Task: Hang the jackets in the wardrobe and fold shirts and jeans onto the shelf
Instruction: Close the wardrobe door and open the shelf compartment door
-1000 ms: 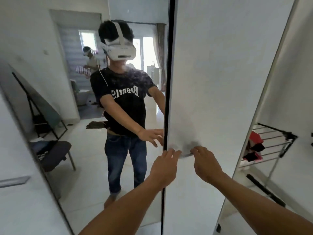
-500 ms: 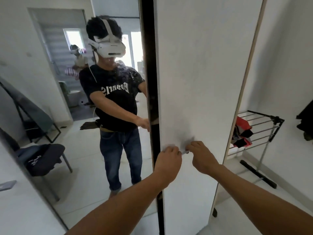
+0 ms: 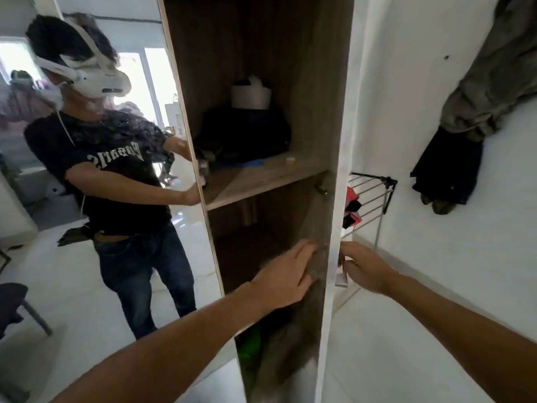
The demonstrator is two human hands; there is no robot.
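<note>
Dark clothes point(image 3: 247, 135) on wardrobe shelf point(image 3: 261, 181)

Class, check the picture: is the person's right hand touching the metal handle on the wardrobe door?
Touching. The head view shows the right hand with fingers curled round the metal handle on the open wardrobe door.

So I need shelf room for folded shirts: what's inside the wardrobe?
On the wardrobe shelf: a dark clothes pile with a white container behind it. Below, blurred green and grey things; the left hand hides part.
</note>
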